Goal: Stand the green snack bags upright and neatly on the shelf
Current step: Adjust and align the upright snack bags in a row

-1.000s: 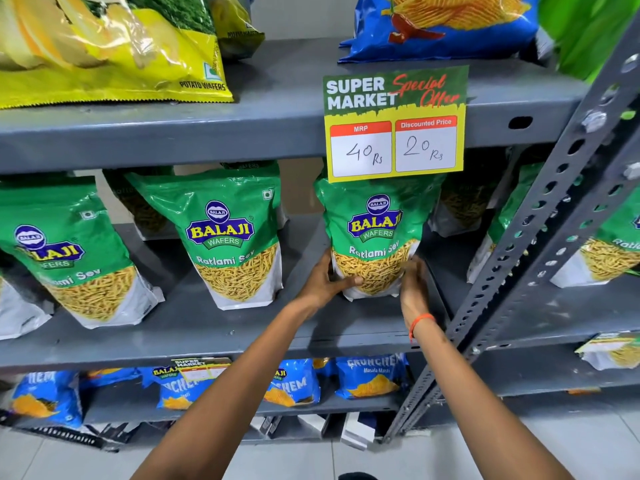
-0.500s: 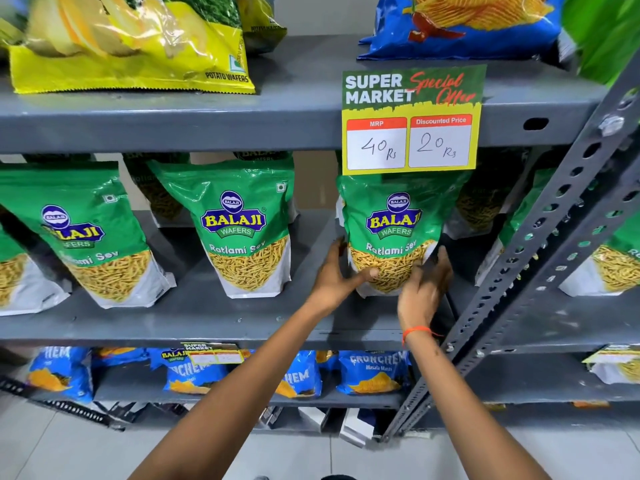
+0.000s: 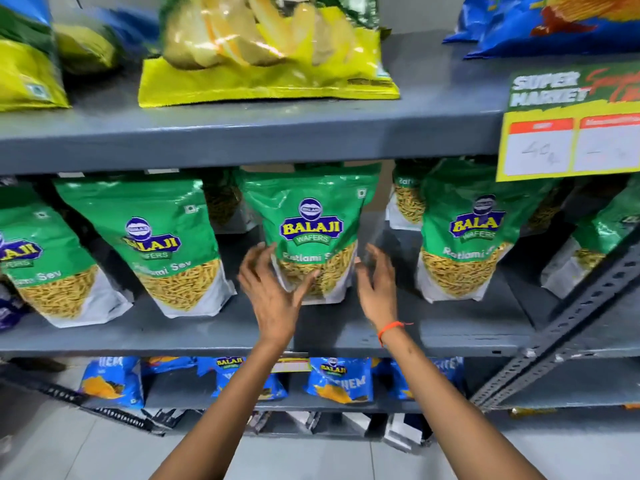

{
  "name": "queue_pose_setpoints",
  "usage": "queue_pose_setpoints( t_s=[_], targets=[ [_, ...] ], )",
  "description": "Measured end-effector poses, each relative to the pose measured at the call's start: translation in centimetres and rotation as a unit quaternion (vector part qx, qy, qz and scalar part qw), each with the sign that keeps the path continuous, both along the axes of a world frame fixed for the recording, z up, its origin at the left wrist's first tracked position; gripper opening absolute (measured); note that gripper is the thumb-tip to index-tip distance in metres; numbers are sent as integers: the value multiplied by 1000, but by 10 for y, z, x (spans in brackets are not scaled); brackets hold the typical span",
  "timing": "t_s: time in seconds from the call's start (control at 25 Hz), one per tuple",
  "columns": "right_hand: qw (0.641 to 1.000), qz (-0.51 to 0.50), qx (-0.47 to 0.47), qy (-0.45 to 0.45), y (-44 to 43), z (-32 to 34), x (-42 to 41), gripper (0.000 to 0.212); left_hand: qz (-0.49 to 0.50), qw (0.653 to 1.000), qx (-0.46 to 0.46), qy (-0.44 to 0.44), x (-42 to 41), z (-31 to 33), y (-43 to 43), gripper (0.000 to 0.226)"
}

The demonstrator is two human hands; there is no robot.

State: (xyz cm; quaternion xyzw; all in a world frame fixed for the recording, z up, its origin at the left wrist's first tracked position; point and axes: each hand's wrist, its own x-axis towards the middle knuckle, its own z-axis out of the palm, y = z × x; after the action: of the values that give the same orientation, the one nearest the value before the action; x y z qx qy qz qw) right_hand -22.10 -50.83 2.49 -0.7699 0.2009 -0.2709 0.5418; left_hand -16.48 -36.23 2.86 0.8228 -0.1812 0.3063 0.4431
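Note:
Several green Balaji snack bags stand on the grey middle shelf [image 3: 207, 336]. The centre green bag [image 3: 313, 223] is upright and faces me. My left hand [image 3: 273, 292] is at its lower left with fingers spread, the thumb across the bag's front. My right hand [image 3: 377, 285], with an orange thread at the wrist, is open just off the bag's lower right edge. To the right another green bag [image 3: 464, 233] stands upright. To the left two more green bags [image 3: 162, 237] [image 3: 45, 261] lean left. Other green bags [image 3: 408, 199] sit behind.
Yellow wafer bags [image 3: 270, 57] and a blue bag [image 3: 554, 22] lie on the top shelf. A yellow price sign [image 3: 571, 140] hangs from its edge at the right. A slotted grey upright [image 3: 571, 323] crosses the right side. Blue bags [image 3: 341, 379] fill the lower shelf.
Both hands left the green bag under the price sign and moved left to the neighbouring centre bag. The view shifted left and closer.

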Motion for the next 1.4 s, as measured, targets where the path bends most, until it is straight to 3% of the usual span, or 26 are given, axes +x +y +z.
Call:
queue_pose_setpoints(
  t_s=[0.08, 0.12, 0.2, 0.28, 0.52, 0.6, 0.68, 0.76, 0.88, 1.0, 1.08, 1.16, 1.24, 1.32, 1.4],
  targets=[
    [993, 37, 102, 38, 17, -3, 15, 53, -73, 983, -31, 168, 33, -12, 27, 96],
    [988, 46, 140, 37, 24, -3, 21, 46, -137, 956, -47, 254, 49, -16, 34, 97],
    [986, 35, 159, 31, 28, -8, 25, 40, -255, 885, -53, 386, 63, -19, 35, 84],
    [985, 11, 168, 25, 34, -11, 25, 42, -286, 853, -25, 436, 67, -21, 36, 72],
    [986, -16, 166, 18, 31, -15, 11, 52, -280, 855, -20, 436, 51, -39, 29, 65],
    [987, -25, 158, 15, 36, -17, 12, 60, -286, 856, -34, 429, 46, -29, 31, 75],
    [987, -116, 111, -28, 47, -15, 11, 73, -279, 876, -39, 391, 40, -17, 35, 83],
    [974, -201, 12, -105, 62, -5, 7, 69, -236, 924, -42, 299, 31, -5, 41, 83],
    [960, -156, -128, -196, 90, 13, 8, 48, -123, 986, -40, 103, 21, 15, 56, 59],
    [963, -59, -141, -220, 118, 25, 25, 28, -44, 998, -36, -39, 30, 21, 77, 51],
    [967, -10, -135, -215, 142, 29, 39, 25, 14, 997, 1, -73, 41, 20, 100, 59],
    [977, 32, -128, -165, 162, 28, 55, 31, 54, 998, 23, -36, 54, 16, 127, 75],
    [990, 84, -91, -60, 172, 15, 79, 49, 57, 997, -1, 44, 68, 7, 155, 93],
    [989, 136, -17, 61, 182, 5, 98, 73, 17, 989, -71, 127, 80, 0, 182, 107],
    [976, 183, 38, 112, 190, -2, 108, 75, -67, 962, -146, 219, 92, -8, 202, 108]
  ],
)
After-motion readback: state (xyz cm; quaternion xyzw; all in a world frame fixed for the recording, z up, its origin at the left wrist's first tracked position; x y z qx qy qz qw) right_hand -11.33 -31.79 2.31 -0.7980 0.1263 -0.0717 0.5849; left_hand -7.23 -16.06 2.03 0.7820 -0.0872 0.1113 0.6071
